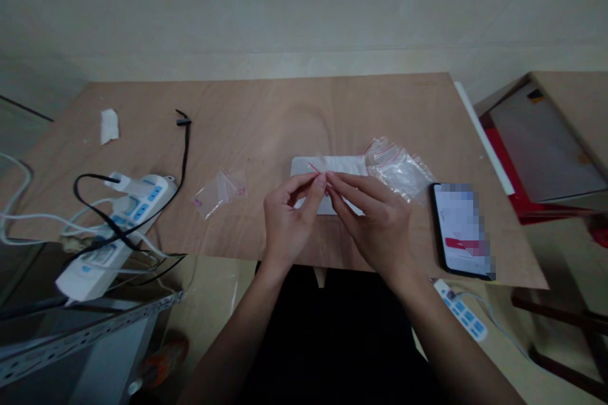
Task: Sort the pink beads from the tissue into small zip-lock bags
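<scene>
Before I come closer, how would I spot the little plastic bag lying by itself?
On the wooden table, look to the left of the person's left hand. There lies a small clear bag with pinkish marks near its ends. It sits alone, unlike the heap of clear bags near the right hand.

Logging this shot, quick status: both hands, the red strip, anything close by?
Left hand pinching red strip; right hand meeting it, grip unclear. Strip: one end visible, rest hidden. White pad beneath, clear bag pile beside right hand.
</scene>
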`<state>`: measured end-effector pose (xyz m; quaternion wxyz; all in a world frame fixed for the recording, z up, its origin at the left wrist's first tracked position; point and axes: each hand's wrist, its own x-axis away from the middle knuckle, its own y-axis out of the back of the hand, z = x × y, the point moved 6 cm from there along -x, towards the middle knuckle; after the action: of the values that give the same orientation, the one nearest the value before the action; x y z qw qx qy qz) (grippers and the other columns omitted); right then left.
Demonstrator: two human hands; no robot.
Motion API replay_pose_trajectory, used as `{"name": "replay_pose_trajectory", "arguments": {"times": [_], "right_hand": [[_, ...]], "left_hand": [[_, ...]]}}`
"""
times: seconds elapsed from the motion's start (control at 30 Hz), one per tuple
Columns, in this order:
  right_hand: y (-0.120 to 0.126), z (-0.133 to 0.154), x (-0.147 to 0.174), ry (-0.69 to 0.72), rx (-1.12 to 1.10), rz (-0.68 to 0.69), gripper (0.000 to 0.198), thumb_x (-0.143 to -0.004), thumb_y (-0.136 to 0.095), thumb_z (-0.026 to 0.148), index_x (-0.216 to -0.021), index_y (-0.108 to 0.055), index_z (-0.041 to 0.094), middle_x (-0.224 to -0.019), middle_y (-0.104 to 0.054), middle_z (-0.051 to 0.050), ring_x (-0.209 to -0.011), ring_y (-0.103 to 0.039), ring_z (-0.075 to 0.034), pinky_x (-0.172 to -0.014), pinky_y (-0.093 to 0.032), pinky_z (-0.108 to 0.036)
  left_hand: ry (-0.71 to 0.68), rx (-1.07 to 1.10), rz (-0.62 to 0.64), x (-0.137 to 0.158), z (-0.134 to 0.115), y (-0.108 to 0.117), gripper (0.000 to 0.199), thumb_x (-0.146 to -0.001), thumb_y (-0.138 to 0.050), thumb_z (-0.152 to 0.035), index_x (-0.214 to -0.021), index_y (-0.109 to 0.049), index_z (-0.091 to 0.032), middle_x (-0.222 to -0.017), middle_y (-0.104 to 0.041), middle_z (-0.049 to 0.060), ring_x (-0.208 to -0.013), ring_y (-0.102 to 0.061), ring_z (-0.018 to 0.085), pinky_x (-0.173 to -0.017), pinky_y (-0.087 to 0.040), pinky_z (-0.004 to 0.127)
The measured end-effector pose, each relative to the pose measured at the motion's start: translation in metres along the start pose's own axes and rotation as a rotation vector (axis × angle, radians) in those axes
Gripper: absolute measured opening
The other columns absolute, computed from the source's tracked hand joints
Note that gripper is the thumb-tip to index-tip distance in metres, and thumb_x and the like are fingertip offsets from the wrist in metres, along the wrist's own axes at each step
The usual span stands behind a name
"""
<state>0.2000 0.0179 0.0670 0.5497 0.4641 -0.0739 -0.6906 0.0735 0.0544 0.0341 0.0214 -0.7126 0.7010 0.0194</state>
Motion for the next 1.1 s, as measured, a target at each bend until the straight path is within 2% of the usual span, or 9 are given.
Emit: {"name": "replay_pose_trajectory", "arguments": {"times": [0.17,0.33,0.5,0.6,0.7,0.77,0.87,1.0,1.1], "right_hand": [[-0.001,-0.003,0.007,0.016,-0.070,-0.002,0.027,-0.091,-0.059,0.020,-0.114,-0.071,0.021,-0.105,-0.073,-0.011,-0.095,-0.069,-0.021,-0.081,-0.060,-0.039],[-0.002,-0.013,0.008,-0.229,-0.339,-0.018,0.019,-0.087,-0.065,0.022,-0.103,-0.076,0.024,-0.090,-0.072,-0.005,-0.079,-0.067,-0.015,-0.067,-0.058,-0.029],[-0.006,-0.022,0.007,-0.419,-0.507,0.084,0.012,-0.085,-0.067,0.025,-0.084,-0.079,0.023,-0.080,-0.078,-0.001,-0.068,-0.071,-0.015,-0.060,-0.057,-0.026],[-0.001,-0.021,0.006,-0.379,-0.376,0.097,0.016,-0.086,-0.063,0.024,-0.081,-0.078,0.021,-0.078,-0.078,-0.002,-0.064,-0.071,-0.015,-0.058,-0.056,-0.026],[0.011,-0.016,0.005,-0.267,-0.044,-0.019,0.017,-0.087,-0.061,0.021,-0.081,-0.077,0.018,-0.072,-0.076,-0.004,-0.060,-0.069,-0.016,-0.058,-0.054,-0.027],[0.015,-0.014,0.005,-0.219,0.113,-0.054,0.017,-0.087,-0.060,0.020,-0.081,-0.076,0.016,-0.071,-0.075,-0.005,-0.059,-0.068,-0.016,-0.056,-0.053,-0.027],[0.012,-0.015,0.005,-0.177,0.094,0.013,0.016,-0.087,-0.060,0.019,-0.090,-0.074,0.014,-0.072,-0.073,-0.005,-0.059,-0.066,-0.015,-0.057,-0.053,-0.027],[0.003,-0.021,0.007,-0.126,-0.275,0.182,0.037,-0.089,-0.055,0.018,-0.126,-0.062,0.021,-0.121,-0.067,-0.010,-0.106,-0.066,-0.020,-0.086,-0.057,-0.035],[-0.010,-0.026,0.015,-0.121,-0.637,0.325,0.051,-0.088,-0.065,0.026,-0.136,-0.053,0.034,-0.146,-0.051,-0.004,-0.135,-0.047,-0.023,-0.112,-0.041,-0.046]], "left_hand": [[0.144,0.191,0.046,-0.006,0.019,-0.001,0.015,-0.075,-0.073,-0.031,-0.078,-0.075,-0.017,-0.077,-0.075,0.003,-0.071,-0.068,0.013,-0.070,-0.055,0.024],[0.181,0.262,0.141,-0.008,0.025,-0.006,0.021,-0.072,-0.077,-0.037,-0.077,-0.074,-0.017,-0.075,-0.074,0.003,-0.069,-0.067,0.012,-0.068,-0.054,0.024],[0.072,0.076,0.271,-0.008,0.010,-0.006,0.017,-0.079,-0.070,-0.034,-0.074,-0.070,-0.017,-0.070,-0.071,0.001,-0.064,-0.065,0.012,-0.063,-0.053,0.023],[-0.034,-0.185,0.299,-0.003,-0.002,0.000,0.015,-0.082,-0.065,-0.029,-0.076,-0.068,-0.016,-0.073,-0.071,0.002,-0.067,-0.065,0.012,-0.064,-0.051,0.023],[-0.093,-0.488,0.290,0.003,-0.011,0.005,0.012,-0.083,-0.061,-0.024,-0.075,-0.066,-0.016,-0.070,-0.069,0.001,-0.063,-0.063,0.012,-0.061,-0.048,0.023],[-0.093,-0.582,0.293,0.006,-0.015,0.006,0.011,-0.081,-0.060,-0.021,-0.071,-0.064,-0.016,-0.065,-0.066,-0.001,-0.057,-0.060,0.011,-0.057,-0.044,0.022],[-0.070,-0.593,0.264,0.005,-0.021,0.008,0.013,-0.077,-0.060,-0.020,-0.064,-0.059,-0.017,-0.058,-0.059,-0.004,-0.053,-0.054,0.009,-0.053,-0.040,0.021],[-0.067,-0.514,0.332,0.003,-0.025,0.002,0.017,-0.082,-0.053,-0.020,-0.065,-0.054,-0.017,-0.058,-0.052,-0.005,-0.055,-0.048,0.008,-0.052,-0.036,0.021],[-0.076,-0.468,0.383,0.003,-0.025,-0.002,0.020,-0.087,-0.048,-0.021,-0.068,-0.052,-0.017,-0.060,-0.050,-0.006,-0.056,-0.045,0.008,-0.053,-0.034,0.022]]}}
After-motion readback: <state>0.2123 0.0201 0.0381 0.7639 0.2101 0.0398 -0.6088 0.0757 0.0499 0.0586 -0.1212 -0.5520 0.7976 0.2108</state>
